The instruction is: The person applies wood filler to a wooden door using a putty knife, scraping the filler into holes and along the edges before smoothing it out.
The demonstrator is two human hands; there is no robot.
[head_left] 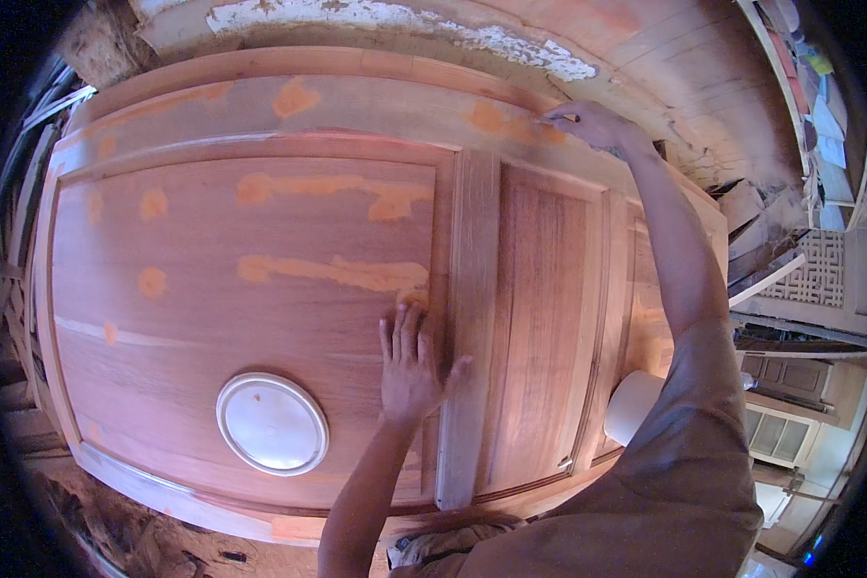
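A wooden panelled door [337,217] lies flat before me, with orange filler patches [332,272] smeared over its large left panel and its far rail. My left hand [410,371] rests on the large panel near its right edge, fingers stretched out and thumb apart. Its fingertips reach the end of the lower orange streak. Stretched out to the far rail [385,111], my right hand [592,127] is closed beside an orange patch [511,122]. Something thin may be between its fingers, too small to make out.
A round white lid [272,424] lies on the near part of the large panel. By my right arm stands a white tub [632,407], partly hidden by my sleeve. Wood scraps [766,231] and a lattice panel [814,270] are at the right.
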